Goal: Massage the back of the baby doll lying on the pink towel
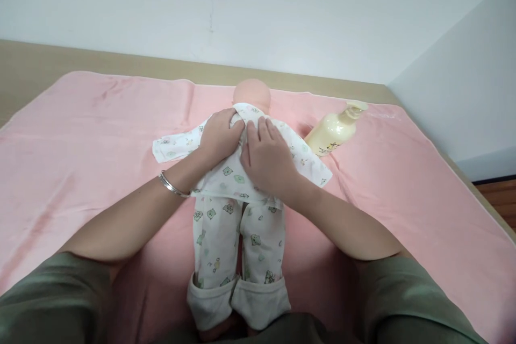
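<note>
A bald baby doll (252, 93) lies with its head away from me, its face out of sight. It wears a white shirt (226, 177) and white trousers (217, 242), both printed with small green animals, and the trouser legs end in broad turned-up cuffs. On the doll's left-hand upper body rests my left hand (221, 134), thumb apart from the index finger; its other fingers are mostly hidden. My right hand (269, 156) lies flat beside it on the shirt, fingers stretched towards the doll's neck. A silver bangle (172, 185) circles my left wrist.
A pale yellow pump bottle (334, 130) lies tilted by the doll's right-hand sleeve. Under everything spreads a pink mat (100, 161) on a wooden surface (32, 64). A white wall (282, 16) stands behind, and another meets it at the right.
</note>
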Available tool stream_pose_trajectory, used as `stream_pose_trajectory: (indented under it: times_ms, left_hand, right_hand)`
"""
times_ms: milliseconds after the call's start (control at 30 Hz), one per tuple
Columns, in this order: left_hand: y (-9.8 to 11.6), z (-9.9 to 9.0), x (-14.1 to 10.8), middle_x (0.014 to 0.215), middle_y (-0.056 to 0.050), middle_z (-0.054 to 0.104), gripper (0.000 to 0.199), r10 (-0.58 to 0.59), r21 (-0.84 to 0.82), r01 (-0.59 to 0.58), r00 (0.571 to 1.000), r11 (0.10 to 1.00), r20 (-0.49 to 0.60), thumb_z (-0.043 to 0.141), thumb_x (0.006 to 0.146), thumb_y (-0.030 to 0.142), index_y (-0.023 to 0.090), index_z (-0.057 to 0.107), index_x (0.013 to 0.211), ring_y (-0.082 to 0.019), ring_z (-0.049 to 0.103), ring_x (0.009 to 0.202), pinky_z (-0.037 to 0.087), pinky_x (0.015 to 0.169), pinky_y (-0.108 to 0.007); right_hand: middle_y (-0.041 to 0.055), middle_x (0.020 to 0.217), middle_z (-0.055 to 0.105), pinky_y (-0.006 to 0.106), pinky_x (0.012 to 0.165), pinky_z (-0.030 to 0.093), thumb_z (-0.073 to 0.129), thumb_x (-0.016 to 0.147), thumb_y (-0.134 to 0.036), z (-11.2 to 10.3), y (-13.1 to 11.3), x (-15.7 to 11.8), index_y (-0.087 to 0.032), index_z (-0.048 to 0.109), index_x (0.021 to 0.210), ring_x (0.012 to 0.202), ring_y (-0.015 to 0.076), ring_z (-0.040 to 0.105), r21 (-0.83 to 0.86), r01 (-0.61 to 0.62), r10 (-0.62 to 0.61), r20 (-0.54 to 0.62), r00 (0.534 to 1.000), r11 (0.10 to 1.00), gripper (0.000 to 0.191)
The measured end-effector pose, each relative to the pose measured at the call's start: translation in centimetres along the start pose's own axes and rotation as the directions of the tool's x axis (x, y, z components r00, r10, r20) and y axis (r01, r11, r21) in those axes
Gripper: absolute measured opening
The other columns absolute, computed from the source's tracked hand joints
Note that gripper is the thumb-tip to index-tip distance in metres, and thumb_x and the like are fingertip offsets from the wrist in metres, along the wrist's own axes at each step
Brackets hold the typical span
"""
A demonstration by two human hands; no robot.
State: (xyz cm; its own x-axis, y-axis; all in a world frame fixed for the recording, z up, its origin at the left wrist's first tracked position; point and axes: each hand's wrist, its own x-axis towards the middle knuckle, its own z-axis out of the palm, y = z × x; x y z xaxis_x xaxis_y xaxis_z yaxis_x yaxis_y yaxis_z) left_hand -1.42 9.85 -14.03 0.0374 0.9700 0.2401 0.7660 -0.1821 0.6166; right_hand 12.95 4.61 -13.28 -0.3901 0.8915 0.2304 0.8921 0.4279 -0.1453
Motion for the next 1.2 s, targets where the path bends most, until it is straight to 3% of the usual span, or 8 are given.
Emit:
stream_pose_trajectory:
  times_ms: [100,300,533,767,900,1067,1133,1200]
  left_hand:
    - [-0.4,0.3,0.0,0.097,-0.012,0.074,0.027,0.016,0.01,-0.015,1.0,1.0,-0.017,0.039,0.088,0.03,0.019,0.064,0.089,-0.026,0.064,0.089,0.053,0.091,-0.043]
    - [-0.5,1.3,-0.4,0.141,-0.017,0.068,0.053,-0.007,0.0,0.007,0.997,1.0,-0.083,0.039,0.092,0.035,0.01,0.067,0.13,-0.033,0.059,0.134,0.042,0.122,-0.049]
    - [-0.3,1.1,-0.5,0.139,-0.018,0.069,0.054,0.0,0.028,0.002,0.998,1.0,-0.069,0.039,0.094,0.033,0.008,0.067,0.132,-0.034,0.06,0.132,0.043,0.121,-0.05]
    - [0.8,1.0,-1.5,0.145,-0.026,0.059,0.058,0.088,0.209,-0.089,0.996,0.974,0.017,0.026,0.098,0.026,0.0,0.054,0.142,-0.039,0.052,0.136,0.038,0.121,-0.058]
    - [0.2,0.3,-0.4,0.128,-0.022,0.068,0.048,0.049,0.116,-0.057,0.997,0.992,0.065,0.031,0.096,0.028,0.007,0.064,0.124,-0.034,0.061,0.12,0.045,0.114,-0.054]
    - [-0.7,-0.3,0.8,0.104,-0.01,0.075,0.032,0.029,-0.053,-0.028,0.999,0.998,0.017,0.039,0.093,0.034,0.019,0.067,0.088,-0.028,0.065,0.104,0.052,0.101,-0.044]
    - [-0.5,0.0,0.3,0.102,-0.013,0.074,0.034,0.049,0.008,-0.049,0.999,0.999,0.008,0.036,0.094,0.032,0.018,0.068,0.09,-0.029,0.066,0.102,0.052,0.101,-0.045]
    - [0.1,0.6,-0.7,0.112,-0.019,0.073,0.043,0.102,0.116,-0.099,0.995,0.988,-0.015,0.031,0.096,0.029,0.012,0.069,0.107,-0.033,0.065,0.11,0.05,0.106,-0.05]
  right_hand:
    - [0.0251,0.169,0.032,0.057,0.134,0.028,0.032,0.106,-0.031,0.1,0.1,0.0,-0.001,0.037,0.16,0.162,0.0389,0.028,0.061,0.025,-0.026,0.026,0.999,0.998,0.062]
    - [0.0217,0.169,0.034,0.058,0.135,0.024,0.036,0.104,-0.04,1.0,3.1,3.3,0.0,0.037,0.16,0.162,0.0373,0.028,0.202,-0.139,0.134,0.036,0.99,0.969,0.068]
    - [0.0216,0.166,0.039,0.056,0.133,0.026,0.039,0.104,-0.039,1.3,3.3,3.4,-0.001,0.041,0.157,0.159,0.0383,0.033,0.188,-0.117,0.119,-0.003,0.993,0.975,0.066]
    - [0.022,0.156,0.051,0.052,0.124,0.041,0.04,0.104,-0.044,0.0,4.8,4.4,-0.003,0.045,0.153,0.146,0.0357,0.048,0.241,0.024,-0.048,0.096,0.994,0.97,0.064]
    - [0.0239,0.164,0.041,0.057,0.132,0.028,0.034,0.105,-0.034,0.1,2.3,2.6,0.0,0.038,0.159,0.156,0.0379,0.036,0.135,-0.081,0.075,0.045,0.996,0.988,0.064]
    - [0.0226,0.17,0.03,0.054,0.138,0.021,0.034,0.104,-0.03,-0.2,0.5,0.9,0.001,0.033,0.162,0.164,0.0335,0.023,0.124,-0.028,0.016,0.092,0.996,0.992,0.066]
    - [0.0215,0.17,0.032,0.051,0.138,0.023,0.034,0.103,-0.029,-0.3,1.2,1.6,0.002,0.034,0.161,0.164,0.032,0.026,0.15,-0.036,0.022,0.099,0.995,0.988,0.065]
    - [0.0213,0.168,0.036,0.05,0.137,0.025,0.035,0.103,-0.029,-0.3,2.1,2.5,0.003,0.035,0.16,0.162,0.0321,0.031,0.179,-0.076,0.06,0.094,0.994,0.981,0.066]
